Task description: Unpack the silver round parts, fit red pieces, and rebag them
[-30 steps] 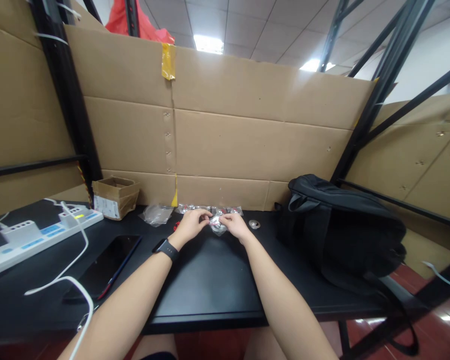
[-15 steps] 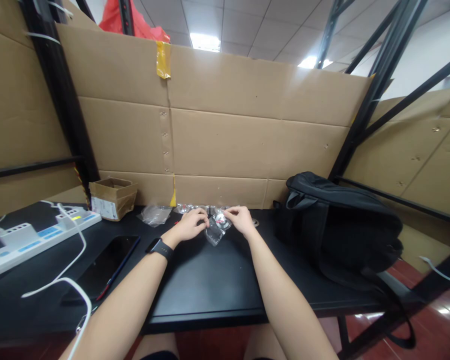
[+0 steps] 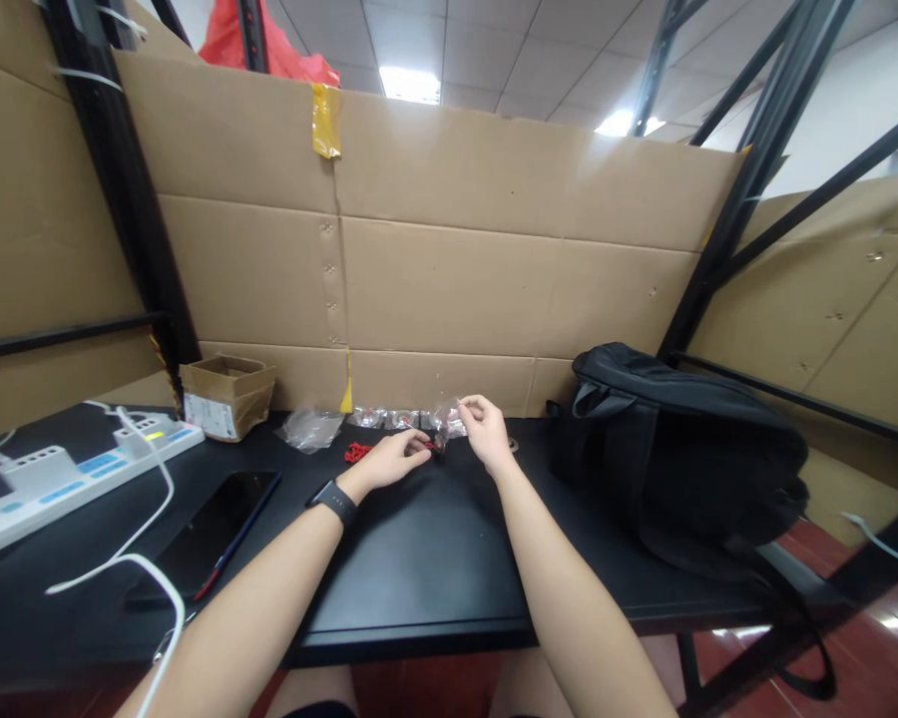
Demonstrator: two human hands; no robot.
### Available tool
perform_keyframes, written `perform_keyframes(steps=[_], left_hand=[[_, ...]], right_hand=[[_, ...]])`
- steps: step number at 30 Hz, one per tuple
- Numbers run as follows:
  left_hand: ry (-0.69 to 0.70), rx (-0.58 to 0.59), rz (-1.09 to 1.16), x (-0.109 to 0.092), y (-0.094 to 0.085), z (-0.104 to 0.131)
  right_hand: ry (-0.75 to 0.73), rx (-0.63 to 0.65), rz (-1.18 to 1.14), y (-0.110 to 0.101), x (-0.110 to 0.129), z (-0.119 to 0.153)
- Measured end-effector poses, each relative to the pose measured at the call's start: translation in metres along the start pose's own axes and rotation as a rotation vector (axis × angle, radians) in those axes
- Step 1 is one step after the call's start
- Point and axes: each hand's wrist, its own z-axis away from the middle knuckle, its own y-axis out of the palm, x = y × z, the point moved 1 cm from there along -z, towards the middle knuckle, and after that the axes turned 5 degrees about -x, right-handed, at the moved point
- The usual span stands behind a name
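Observation:
My right hand (image 3: 486, 434) pinches a clear plastic bag (image 3: 447, 411) by its upper edge, just above the black table. The fingers of my left hand (image 3: 393, 459) are closed at a small dark and red piece (image 3: 438, 445) under the bag; its kind is too small to tell. A bundle of red cord or chain (image 3: 357, 453) lies behind my left hand. Small clear packets (image 3: 402, 419) with shiny round contents line the back of the table, beside the cardboard wall.
An empty crumpled bag (image 3: 310, 429) and a small cardboard box (image 3: 228, 399) sit at the back left. A power strip (image 3: 82, 479) with a white cable and a phone (image 3: 210, 534) lie left. A black backpack (image 3: 680, 459) stands right, near a ring-shaped roll (image 3: 513, 445).
My right hand has lifted the bag up and back. My left hand has moved slightly right, and the red bundle shows behind it. The small dark and red piece now shows at its fingertips.

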Motion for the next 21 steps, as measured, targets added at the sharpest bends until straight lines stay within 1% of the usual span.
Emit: perform_keyframes(steps=[3, 5, 9, 11, 14, 16, 19, 21], left_hand=[[-0.101, -0.016, 0.262, 0.0, 0.006, -0.003], [-0.161, -0.051, 0.393, -0.002, 0.007, -0.004], [-0.322, -0.129, 0.481, -0.007, 0.004, -0.002], [-0.356, -0.185, 0.542, -0.008, 0.002, -0.002], [-0.295, -0.296, 0.655, -0.009, -0.001, -0.004], [-0.223, -0.371, 0.657, -0.01, -0.004, -0.006], [-0.096, -0.428, 0.53, -0.011, -0.01, -0.007], [-0.029, -0.41, 0.407, -0.013, -0.014, -0.006]], right_hand=[[0.095, -0.018, -0.175, 0.006, 0.0, 0.003], [0.144, -0.007, -0.262, 0.011, 0.003, 0.007], [0.198, 0.061, -0.38, 0.019, 0.012, 0.015], [0.218, 0.102, -0.388, 0.021, 0.014, 0.017], [0.245, 0.156, -0.331, 0.022, 0.013, 0.018], [0.25, 0.173, -0.255, 0.021, 0.01, 0.018], [0.227, 0.18, -0.142, 0.021, 0.005, 0.017], [0.198, 0.166, -0.097, 0.022, 0.003, 0.016]])
